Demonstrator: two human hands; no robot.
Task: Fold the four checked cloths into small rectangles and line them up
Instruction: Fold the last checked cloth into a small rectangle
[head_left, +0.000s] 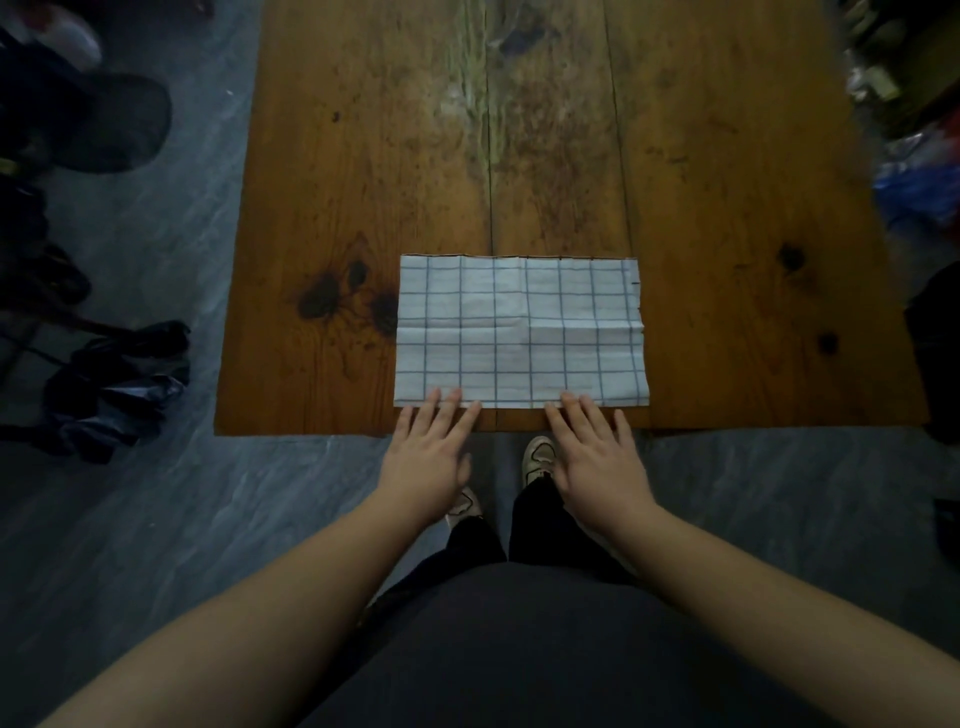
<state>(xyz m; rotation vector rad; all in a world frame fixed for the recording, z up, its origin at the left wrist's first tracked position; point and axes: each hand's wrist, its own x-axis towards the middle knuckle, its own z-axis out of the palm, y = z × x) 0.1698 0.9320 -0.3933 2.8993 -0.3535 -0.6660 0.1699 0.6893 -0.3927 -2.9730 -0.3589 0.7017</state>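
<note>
One cloth (519, 332) lies flat on the table (727, 208) before us, close to its near edge — a white rectangle checked in dark lines, with a crease running left to right across it. We hold both hands out with fingers straight and slightly apart, gripping nothing: our left hand (428, 457) touches the cloth's near left corner with its fingertips, and our right hand (597, 462) touches the near hem further right. Dark bags (114, 384) lie on the floor to the left.
</note>
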